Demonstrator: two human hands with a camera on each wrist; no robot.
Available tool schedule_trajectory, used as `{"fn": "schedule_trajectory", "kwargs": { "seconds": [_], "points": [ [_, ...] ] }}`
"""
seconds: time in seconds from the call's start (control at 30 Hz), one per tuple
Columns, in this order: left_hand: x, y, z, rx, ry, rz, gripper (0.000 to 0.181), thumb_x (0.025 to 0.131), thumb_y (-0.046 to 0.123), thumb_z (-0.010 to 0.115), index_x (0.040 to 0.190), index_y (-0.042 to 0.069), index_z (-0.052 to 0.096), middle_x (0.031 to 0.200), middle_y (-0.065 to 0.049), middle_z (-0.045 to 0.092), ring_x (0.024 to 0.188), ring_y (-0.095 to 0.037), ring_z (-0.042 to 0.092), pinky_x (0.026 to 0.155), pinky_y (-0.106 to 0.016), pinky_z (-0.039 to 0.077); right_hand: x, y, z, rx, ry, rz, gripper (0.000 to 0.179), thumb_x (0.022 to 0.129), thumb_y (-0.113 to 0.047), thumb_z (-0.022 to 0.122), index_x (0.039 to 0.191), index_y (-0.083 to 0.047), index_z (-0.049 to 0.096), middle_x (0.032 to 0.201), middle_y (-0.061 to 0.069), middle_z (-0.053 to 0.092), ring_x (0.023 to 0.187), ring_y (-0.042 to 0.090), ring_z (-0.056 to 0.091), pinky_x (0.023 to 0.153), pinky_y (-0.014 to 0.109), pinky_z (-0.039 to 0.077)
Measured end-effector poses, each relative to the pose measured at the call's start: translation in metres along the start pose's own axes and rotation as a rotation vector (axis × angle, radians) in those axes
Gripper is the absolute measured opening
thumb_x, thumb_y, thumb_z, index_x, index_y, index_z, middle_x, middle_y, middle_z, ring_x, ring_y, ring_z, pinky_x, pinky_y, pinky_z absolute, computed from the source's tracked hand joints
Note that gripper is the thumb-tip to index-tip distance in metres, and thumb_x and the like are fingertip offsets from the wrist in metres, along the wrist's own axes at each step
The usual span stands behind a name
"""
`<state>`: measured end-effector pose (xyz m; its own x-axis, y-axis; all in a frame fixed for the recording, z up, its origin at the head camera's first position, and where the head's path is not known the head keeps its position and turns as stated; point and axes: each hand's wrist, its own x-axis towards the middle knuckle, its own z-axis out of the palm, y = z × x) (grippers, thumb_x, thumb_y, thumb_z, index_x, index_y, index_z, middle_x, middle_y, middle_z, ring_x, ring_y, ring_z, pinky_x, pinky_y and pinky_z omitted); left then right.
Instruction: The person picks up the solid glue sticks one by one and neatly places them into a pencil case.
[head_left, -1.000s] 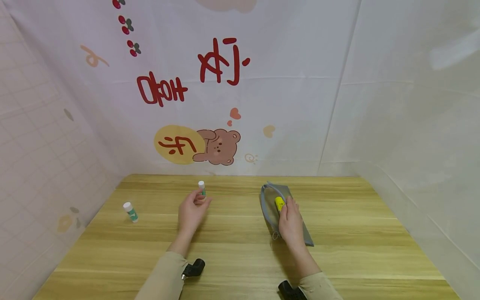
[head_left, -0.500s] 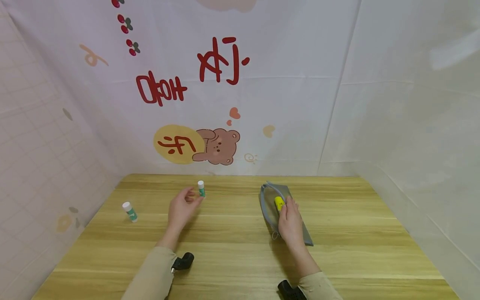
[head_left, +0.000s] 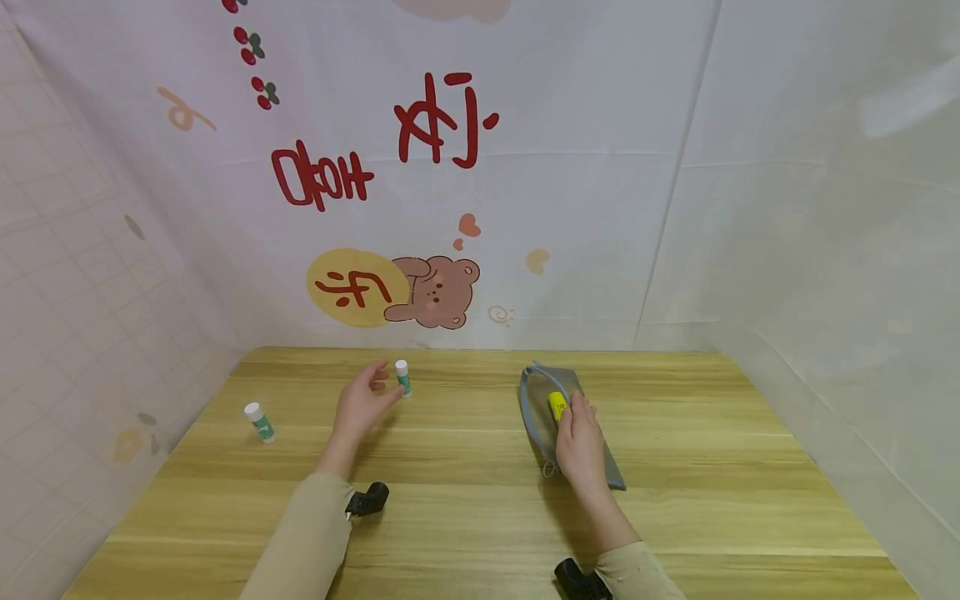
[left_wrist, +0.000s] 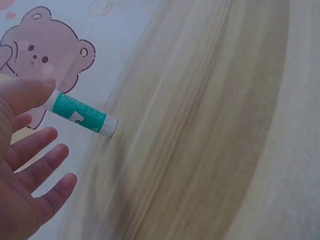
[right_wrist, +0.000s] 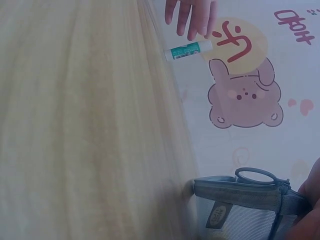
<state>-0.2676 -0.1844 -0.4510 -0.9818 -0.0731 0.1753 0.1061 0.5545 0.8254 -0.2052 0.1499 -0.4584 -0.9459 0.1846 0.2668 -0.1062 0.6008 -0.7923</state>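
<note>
A green-and-white glue stick point(head_left: 402, 380) stands upright near the table's back edge. My left hand point(head_left: 363, 403) is just left of it, fingers spread and loosely bent; in the left wrist view the thumb point(left_wrist: 30, 94) overlaps the upper end of the stick's white cap. My right hand point(head_left: 582, 443) grips a grey mesh zip pouch point(head_left: 617, 473) by its right side, fingers over the edge. The pouch's mouth gapes to the left, and a yellow stick point(head_left: 557, 405) shows inside it, its lower part hidden by my hand. Another green-and-white glue stick point(head_left: 260, 423) stands at the far left.
The wooden table point(head_left: 465, 517) meets a white printed cloth point(head_left: 585, 208) at the back, with more cloth along both sides. A black wrist camera sits on each of my sleeves. The pouch's zip has a ring pull point(right_wrist: 256, 175).
My left hand has drawn back left from in front of the glue stick, then risen slightly forward beside it. The stick stays standing. My right hand and the pouch hold still.
</note>
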Motion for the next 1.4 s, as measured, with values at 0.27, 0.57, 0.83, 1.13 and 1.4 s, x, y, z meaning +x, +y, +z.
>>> {"fn": "schedule_trajectory", "kwargs": {
  "seconds": [0.27, 0.57, 0.83, 1.13, 1.4],
  "points": [
    [0.009, -0.003, 0.004, -0.017, -0.004, 0.021, 0.065, 0.088, 0.014, 0.076, 0.145, 0.003, 0.046, 0.134, -0.023, 0.056, 0.121, -0.041, 0.054, 0.100, -0.053, 0.046, -0.001, -0.001, 0.000, -0.010, -0.005, 0.005, 0.046, 0.106, -0.009, 0.034, 0.145, 0.015, 0.034, 0.148, 0.038, 0.030, 0.139, 0.055, 0.021, 0.111, 0.069, 0.016],
    [0.017, -0.009, 0.013, -0.077, 0.006, 0.017, 0.066, 0.088, 0.009, 0.076, 0.145, 0.001, 0.044, 0.134, -0.026, 0.055, 0.122, -0.043, 0.052, 0.102, -0.054, 0.044, -0.001, -0.001, 0.001, -0.010, 0.008, -0.011, 0.045, 0.105, -0.007, 0.035, 0.144, 0.017, 0.035, 0.147, 0.039, 0.031, 0.138, 0.056, 0.023, 0.111, 0.069, 0.017],
    [0.018, -0.016, 0.025, -0.155, 0.033, 0.004, 0.063, 0.090, 0.003, 0.072, 0.145, -0.003, 0.043, 0.132, -0.028, 0.054, 0.122, -0.043, 0.053, 0.105, -0.050, 0.043, -0.001, -0.001, 0.001, -0.012, 0.014, -0.025, 0.044, 0.105, -0.006, 0.036, 0.143, 0.017, 0.036, 0.147, 0.038, 0.033, 0.138, 0.055, 0.024, 0.111, 0.069, 0.018],
    [0.016, -0.017, 0.030, -0.265, 0.059, -0.035, 0.056, 0.093, 0.001, 0.067, 0.144, -0.002, 0.045, 0.133, -0.027, 0.055, 0.122, -0.040, 0.054, 0.104, -0.048, 0.044, -0.002, 0.000, 0.002, -0.009, 0.016, -0.014, 0.045, 0.105, -0.008, 0.035, 0.144, 0.016, 0.035, 0.147, 0.037, 0.033, 0.138, 0.054, 0.024, 0.109, 0.072, 0.018],
    [0.018, -0.018, 0.035, -0.285, 0.115, -0.020, 0.050, 0.092, -0.001, 0.067, 0.139, -0.005, 0.051, 0.128, -0.028, 0.059, 0.116, -0.040, 0.058, 0.101, -0.047, 0.047, -0.001, 0.001, 0.002, -0.013, 0.016, -0.018, 0.045, 0.106, -0.007, 0.035, 0.144, 0.015, 0.035, 0.147, 0.036, 0.033, 0.138, 0.054, 0.024, 0.109, 0.073, 0.018]
  ]
}}
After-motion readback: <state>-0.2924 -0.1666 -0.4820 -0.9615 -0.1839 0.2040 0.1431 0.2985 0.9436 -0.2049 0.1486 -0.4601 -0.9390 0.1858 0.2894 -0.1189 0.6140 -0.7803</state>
